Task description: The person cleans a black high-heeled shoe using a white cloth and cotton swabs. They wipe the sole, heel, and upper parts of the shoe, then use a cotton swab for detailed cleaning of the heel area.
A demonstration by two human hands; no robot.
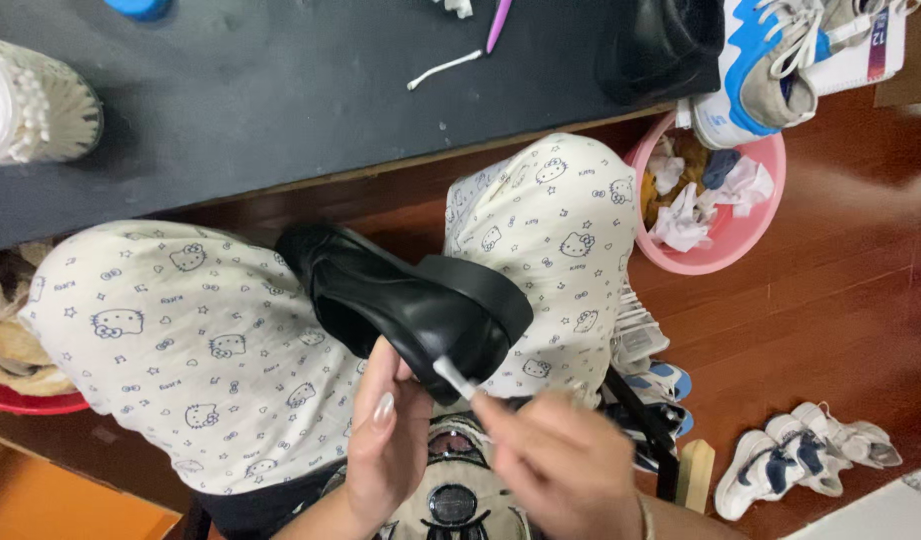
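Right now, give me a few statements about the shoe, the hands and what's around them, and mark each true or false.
1. The left hand holds a black leather shoe. True.
2. The right hand presses a cotton swab against the shoe. True.
3. The pink basin on the floor holds water. False: it holds crumpled tissues.
4. The black shoe rests on the dark table. False: it is held above the lap.
5. A white sneaker pair lies on the wooden floor. True.
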